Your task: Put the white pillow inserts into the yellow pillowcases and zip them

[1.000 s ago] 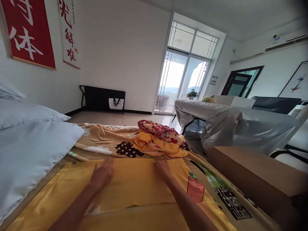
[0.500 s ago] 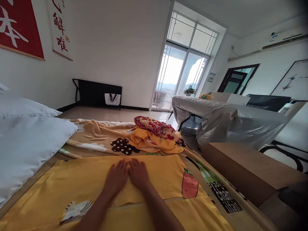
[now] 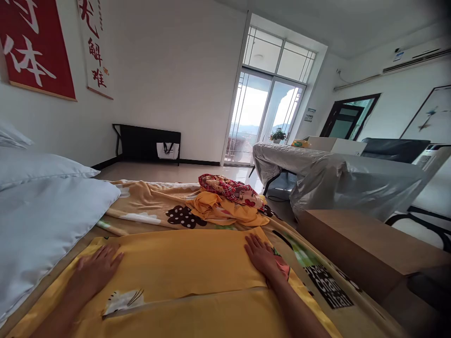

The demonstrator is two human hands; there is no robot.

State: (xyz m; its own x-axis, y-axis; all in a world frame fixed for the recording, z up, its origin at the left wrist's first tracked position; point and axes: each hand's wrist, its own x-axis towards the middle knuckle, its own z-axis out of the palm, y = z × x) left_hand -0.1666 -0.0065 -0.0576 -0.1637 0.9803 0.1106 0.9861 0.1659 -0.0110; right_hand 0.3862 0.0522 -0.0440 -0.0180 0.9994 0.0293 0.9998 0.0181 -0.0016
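A yellow cloth point(image 3: 183, 263) with printed figures lies spread flat on the bed, with an edge running crosswise near its middle. My left hand point(image 3: 97, 267) rests palm down on its left part, fingers stretched out. Over at the far right corner, my right hand point(image 3: 262, 256) presses flat on the same cloth, partly covering a red carrot-like print. Neither hand grips anything. Beyond the cloth lies a crumpled orange cloth point(image 3: 225, 211), and a red plaid cloth point(image 3: 229, 188) is bunched on top of it.
White pillows point(image 3: 52, 206) lie along the left side. A patterned tan blanket point(image 3: 141, 197) covers the bed. At the right stand a brown box point(image 3: 366, 239) and a table under plastic sheeting point(image 3: 359, 178). A black bench point(image 3: 141, 143) leans near the far wall.
My hands have moved apart from the middle of the yellow cloth, the left one to the left and the right one to the right. The view has shifted slightly.
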